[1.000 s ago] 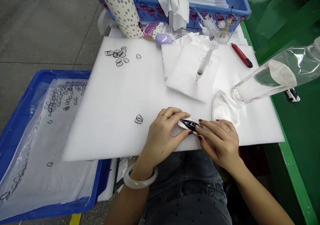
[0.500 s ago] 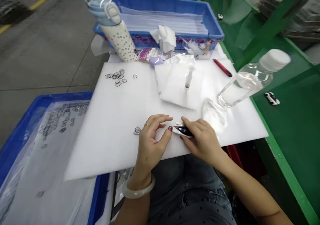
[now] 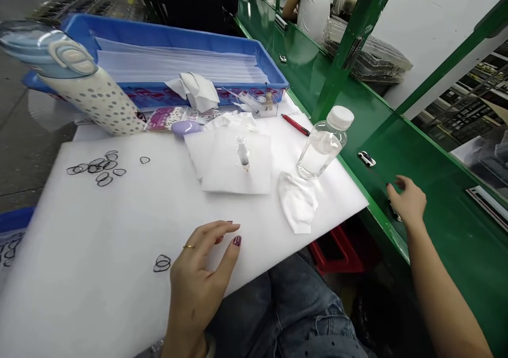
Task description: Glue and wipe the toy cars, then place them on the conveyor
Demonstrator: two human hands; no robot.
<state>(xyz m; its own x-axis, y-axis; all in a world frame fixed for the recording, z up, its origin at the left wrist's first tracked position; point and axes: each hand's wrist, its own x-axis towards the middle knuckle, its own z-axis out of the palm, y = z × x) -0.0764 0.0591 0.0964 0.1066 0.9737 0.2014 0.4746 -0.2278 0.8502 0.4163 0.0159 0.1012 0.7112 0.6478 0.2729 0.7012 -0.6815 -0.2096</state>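
Observation:
My left hand (image 3: 202,276) hovers over the front of the white foam sheet (image 3: 119,215), its thumb and fingers apart and nothing between them. Over the green surface (image 3: 428,231) at the right is my right hand (image 3: 408,202), thumb and forefinger spread and holding nothing. A small toy car (image 3: 395,211) lies just beside and below it, partly hidden by the hand. Another white toy car (image 3: 366,159) sits further back. Several thin black rings (image 3: 101,164) form a loose pile at the left of the sheet, with a few more (image 3: 162,263) near my left hand.
A clear bottle (image 3: 321,143) and crumpled tissue (image 3: 297,202) stand right of a small foam block (image 3: 222,162) bearing a syringe (image 3: 243,154). A red pen (image 3: 296,125), spotted tumbler (image 3: 103,98) and blue bin (image 3: 170,35) are behind. People sit in the background.
My right hand has left the foam sheet for the green surface, and the toy car it held now lies beside it. My left hand remains open. The view has swung right.

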